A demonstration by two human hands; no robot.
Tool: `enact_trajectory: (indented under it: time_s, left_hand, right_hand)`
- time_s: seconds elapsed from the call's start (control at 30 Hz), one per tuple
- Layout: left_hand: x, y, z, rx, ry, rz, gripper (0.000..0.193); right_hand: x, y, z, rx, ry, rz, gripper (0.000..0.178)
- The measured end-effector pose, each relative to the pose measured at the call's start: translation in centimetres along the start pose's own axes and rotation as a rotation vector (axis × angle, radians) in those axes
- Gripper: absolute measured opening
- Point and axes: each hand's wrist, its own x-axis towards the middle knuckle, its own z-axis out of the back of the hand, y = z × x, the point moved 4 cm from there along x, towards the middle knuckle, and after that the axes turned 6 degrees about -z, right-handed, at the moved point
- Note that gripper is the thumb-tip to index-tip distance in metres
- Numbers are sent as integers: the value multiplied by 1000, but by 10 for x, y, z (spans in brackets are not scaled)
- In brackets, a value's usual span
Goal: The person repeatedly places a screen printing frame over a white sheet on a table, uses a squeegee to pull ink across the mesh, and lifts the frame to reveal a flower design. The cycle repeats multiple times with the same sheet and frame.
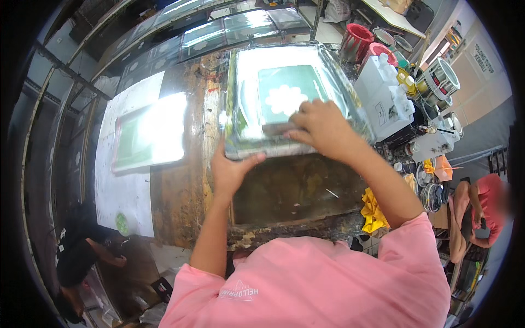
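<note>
My right hand (324,127) is closed around a squeegee (276,129), whose blade lies on a printing screen (254,60). Through the mesh a green panel with a white flower shape (286,100) shows. At the screen's near left corner my left hand (234,170) grips the frame, thumb along its near edge and the other fingers partly hidden. Left of the screen lies a stack of glossy sheets (134,139) with a green panel, washed out by glare on its right side. The screen rests on a stained wooden table (180,197).
White jugs (380,90), red buckets (356,41) and paint cans (439,78) crowd the right side. A yellow cloth (374,212) hangs near the table's right edge. Drying racks (60,68) stand left, with printed sheets (229,33) behind. Two other people are at the lower left and right.
</note>
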Motion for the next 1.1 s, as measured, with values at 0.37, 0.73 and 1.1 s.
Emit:
enact_trajectory:
  time_s: [0.37, 0.73, 1.1]
  left_hand:
    - [-19, 51, -6, 861, -220, -267, 121]
    - [-19, 36, -4, 790, -232, -266, 109]
    - [-21, 44, -6, 708, -275, -415, 128]
  right_hand:
    - [-40, 2, -87, 107, 12, -50, 44]
    - [187, -134, -103, 18, 153, -49, 51]
    - [114, -101, -117, -79, -95, -20, 39]
